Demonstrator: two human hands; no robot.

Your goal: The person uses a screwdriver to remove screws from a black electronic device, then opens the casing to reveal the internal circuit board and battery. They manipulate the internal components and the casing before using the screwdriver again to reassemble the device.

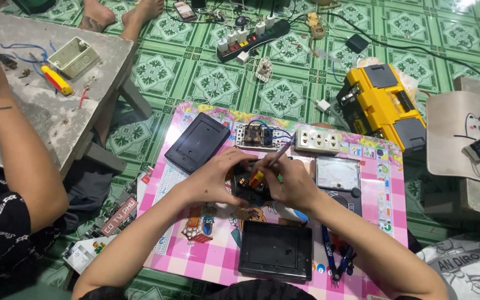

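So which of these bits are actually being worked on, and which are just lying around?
In use:
left hand
right hand
black switch module
screwdriver

Lying about:
black cover plates
white socket strip
analogue meter
blue-handled pliers
yellow toolbox
power strip

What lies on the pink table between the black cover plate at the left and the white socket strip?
In the head view, a wired switch module lies between the black cover plate and white socket strip.

Pink table (206, 256) carries black plates (275, 250), sockets (318, 141), meter (337, 173), pliers (337, 264).
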